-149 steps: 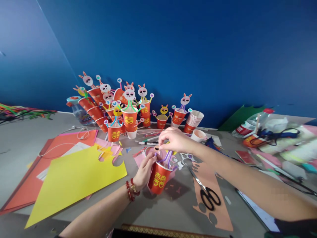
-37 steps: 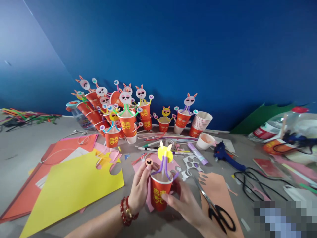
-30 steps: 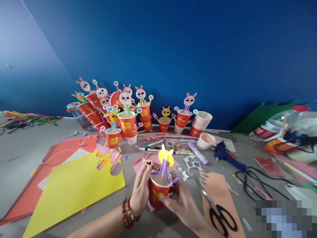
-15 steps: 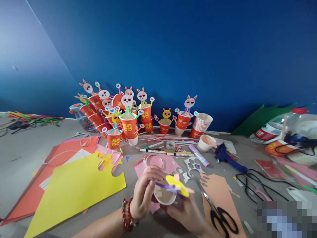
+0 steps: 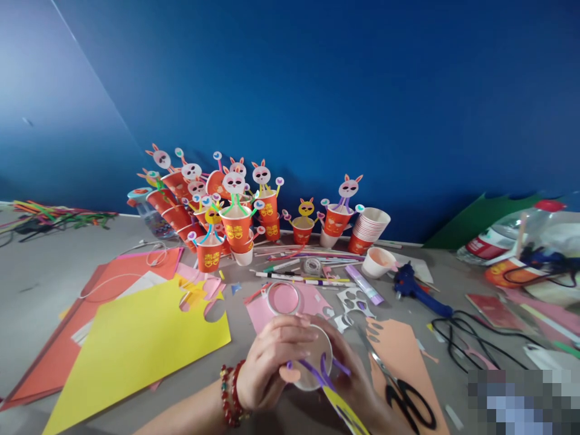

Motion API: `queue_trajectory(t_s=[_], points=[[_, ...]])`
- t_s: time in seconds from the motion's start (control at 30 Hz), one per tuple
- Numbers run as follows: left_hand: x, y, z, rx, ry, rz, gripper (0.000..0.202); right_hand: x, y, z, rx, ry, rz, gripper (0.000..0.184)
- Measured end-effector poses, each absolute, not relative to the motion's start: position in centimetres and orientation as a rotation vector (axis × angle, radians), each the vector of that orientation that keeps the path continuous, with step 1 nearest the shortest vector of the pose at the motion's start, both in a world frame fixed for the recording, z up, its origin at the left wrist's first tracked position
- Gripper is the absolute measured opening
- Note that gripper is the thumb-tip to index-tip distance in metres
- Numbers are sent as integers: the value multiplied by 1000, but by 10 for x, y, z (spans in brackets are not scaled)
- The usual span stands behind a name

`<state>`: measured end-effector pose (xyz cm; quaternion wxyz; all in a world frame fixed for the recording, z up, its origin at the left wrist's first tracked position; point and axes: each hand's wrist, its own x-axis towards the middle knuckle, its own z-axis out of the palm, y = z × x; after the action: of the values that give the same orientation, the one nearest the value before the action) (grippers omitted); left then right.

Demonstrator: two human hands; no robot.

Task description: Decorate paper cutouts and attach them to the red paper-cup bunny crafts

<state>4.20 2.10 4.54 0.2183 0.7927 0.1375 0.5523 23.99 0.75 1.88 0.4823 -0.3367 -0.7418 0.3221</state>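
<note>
A paper cup (image 5: 317, 341) is tipped so its open mouth faces me, low in the middle of the head view. My right hand (image 5: 356, 374) wraps round its far right side. My left hand (image 5: 272, 356), with a red bead bracelet at the wrist, closes over the cup's left rim; its fingertips reach across the mouth. Purple pipe cleaners (image 5: 317, 371) come out of the cup, one bent over the right rim. Attached to them, a yellow paper cutout (image 5: 342, 411) hangs toward me, partly seen edge-on. A peach paper piece (image 5: 290, 373) shows by my left fingers.
Several finished cups with paper animal faces (image 5: 234, 229) stand at the back left. A cup stack (image 5: 371, 226), blue glue gun (image 5: 421, 290) and black cord lie right. Scissors (image 5: 403, 393) rest on peach paper (image 5: 394, 338). A yellow sheet (image 5: 145, 344) covers the left; a tape roll (image 5: 283, 298) lies ahead.
The yellow cutout has swung from above the cup's right side down toward me. My left hand has shifted over the rim, and the cup's mouth is turned more toward me.
</note>
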Motion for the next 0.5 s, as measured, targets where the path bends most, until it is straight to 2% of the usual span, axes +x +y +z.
queue_trajectory(t_s=[0.5], points=[[40, 21, 36, 2244, 331, 1481, 37, 241, 8, 12, -821, -1848, 749, 53]])
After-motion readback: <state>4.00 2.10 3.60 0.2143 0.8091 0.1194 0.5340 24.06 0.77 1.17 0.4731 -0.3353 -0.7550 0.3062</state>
